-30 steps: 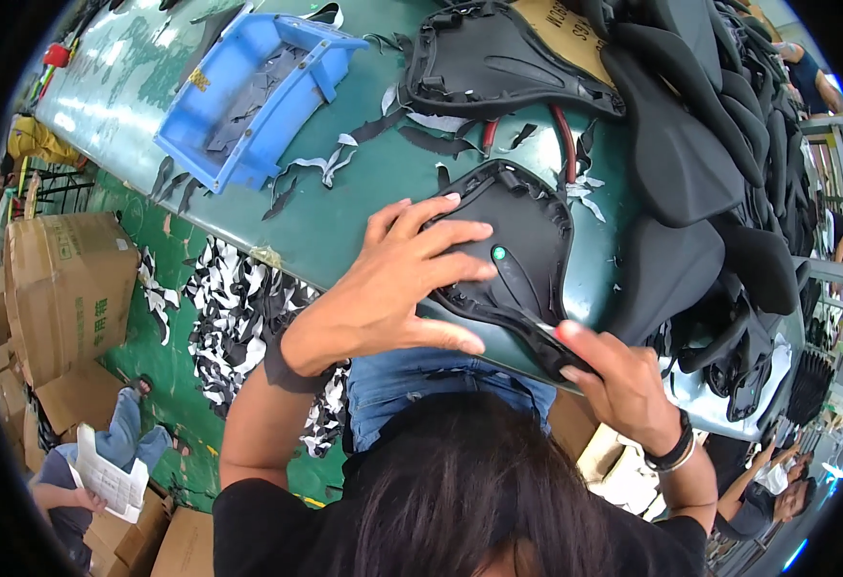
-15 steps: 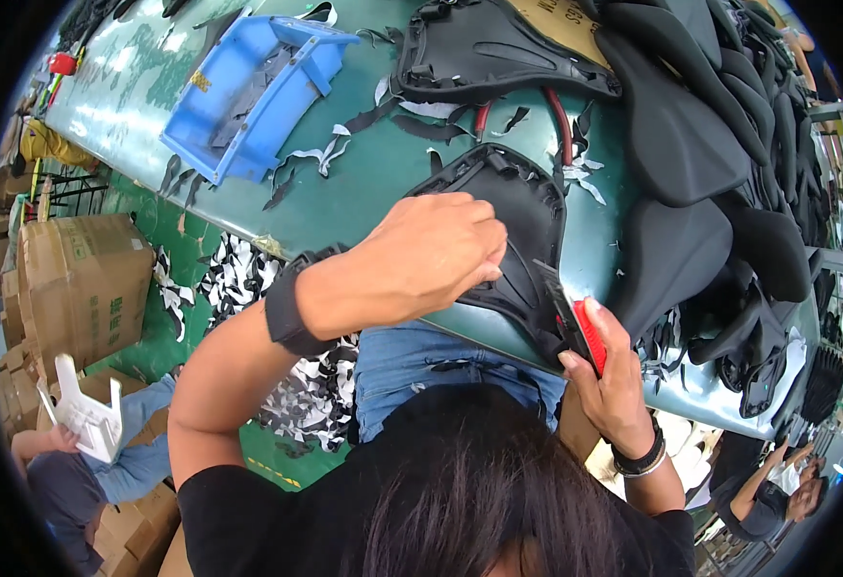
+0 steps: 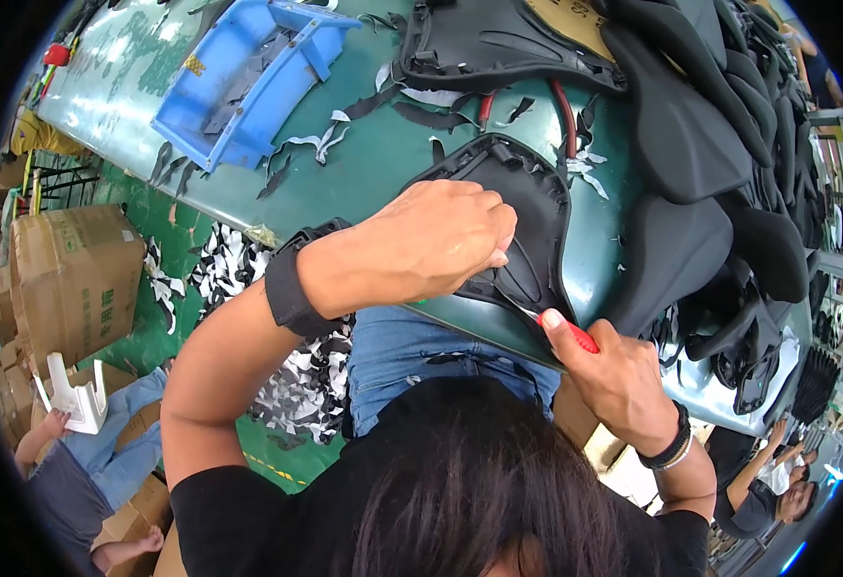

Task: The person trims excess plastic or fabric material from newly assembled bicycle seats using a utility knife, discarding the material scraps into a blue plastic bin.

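A black bicycle saddle (image 3: 540, 219) lies underside up at the table's near edge, its narrow end toward me. My left hand (image 3: 421, 240) is closed over the saddle's left side. What its fingers pinch, if anything, is hidden beneath them. My right hand (image 3: 621, 377) grips a red-handled utility knife (image 3: 580, 337), thumb along the handle. The thin blade points up and left over the saddle's narrow end, close to my left fingertips. Whether the blade touches the saddle I cannot tell.
Another upturned saddle (image 3: 498, 48) lies beyond, near red curved handles (image 3: 565, 115). Black saddles (image 3: 676, 125) are heaped on the right. A blue bin (image 3: 239, 87) holds dark scraps. Fabric trimmings (image 3: 320, 144) litter the green table (image 3: 364, 183). A seated person (image 3: 80, 481) is at lower left.
My right hand has turned the knife so its blade now points left across the saddle's narrow end. My left hand has shifted slightly right and stays closed.
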Demonstrator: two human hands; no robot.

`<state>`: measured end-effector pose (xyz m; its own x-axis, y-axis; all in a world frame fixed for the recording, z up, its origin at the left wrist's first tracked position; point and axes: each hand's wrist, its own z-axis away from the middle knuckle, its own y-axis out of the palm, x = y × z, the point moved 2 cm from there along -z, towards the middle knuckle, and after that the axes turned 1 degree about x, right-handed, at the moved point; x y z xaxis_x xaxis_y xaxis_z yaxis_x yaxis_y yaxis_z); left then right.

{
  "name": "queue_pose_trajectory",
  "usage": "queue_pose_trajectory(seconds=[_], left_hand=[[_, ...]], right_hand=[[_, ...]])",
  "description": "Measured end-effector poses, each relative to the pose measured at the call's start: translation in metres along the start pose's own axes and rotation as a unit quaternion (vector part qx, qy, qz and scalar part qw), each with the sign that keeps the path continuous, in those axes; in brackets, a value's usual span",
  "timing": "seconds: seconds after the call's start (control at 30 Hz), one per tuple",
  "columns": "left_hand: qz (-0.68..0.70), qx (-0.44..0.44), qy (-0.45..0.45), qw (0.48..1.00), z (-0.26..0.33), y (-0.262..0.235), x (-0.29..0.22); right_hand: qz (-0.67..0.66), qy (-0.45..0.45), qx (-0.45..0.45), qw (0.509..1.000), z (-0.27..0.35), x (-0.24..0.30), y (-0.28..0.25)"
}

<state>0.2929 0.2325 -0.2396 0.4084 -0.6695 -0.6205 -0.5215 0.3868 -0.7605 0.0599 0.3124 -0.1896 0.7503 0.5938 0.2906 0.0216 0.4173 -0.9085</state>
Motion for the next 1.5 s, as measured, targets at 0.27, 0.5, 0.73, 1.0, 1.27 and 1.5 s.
queue_pose_trajectory(seconds=[0.27, 0.5, 0.73, 1.0, 1.27, 1.5], left_hand=[[0.117, -0.119, -0.162, 0.973, 0.008, -0.015, 0.007], [0.457, -0.466, -0.348, 0.673, 0.07, 0.004, -0.009], [0.301, -0.407, -0.394, 0.767, 0.034, 0.044, -0.037], [0.142, 0.142, -0.072, 0.977, -0.018, -0.03, -0.02], [-0.106, -0.214, -0.345, 0.908, -0.009, 0.028, -0.063], [-0.037, -0.25, -0.278, 0.927, -0.005, 0.045, -0.055]], right_hand=[[-0.029, 0.048, -0.002, 0.998, 0.036, -0.007, 0.006], [-0.261, 0.154, -0.189, 0.934, 0.036, -0.021, 0.02], [-0.426, 0.071, -0.089, 0.897, -0.009, 0.021, 0.022], [-0.53, 0.171, -0.309, 0.771, -0.017, -0.002, 0.04], [-0.497, 0.166, -0.209, 0.826, -0.022, 0.001, 0.043], [-0.276, 0.096, -0.277, 0.915, -0.012, -0.013, 0.009]])
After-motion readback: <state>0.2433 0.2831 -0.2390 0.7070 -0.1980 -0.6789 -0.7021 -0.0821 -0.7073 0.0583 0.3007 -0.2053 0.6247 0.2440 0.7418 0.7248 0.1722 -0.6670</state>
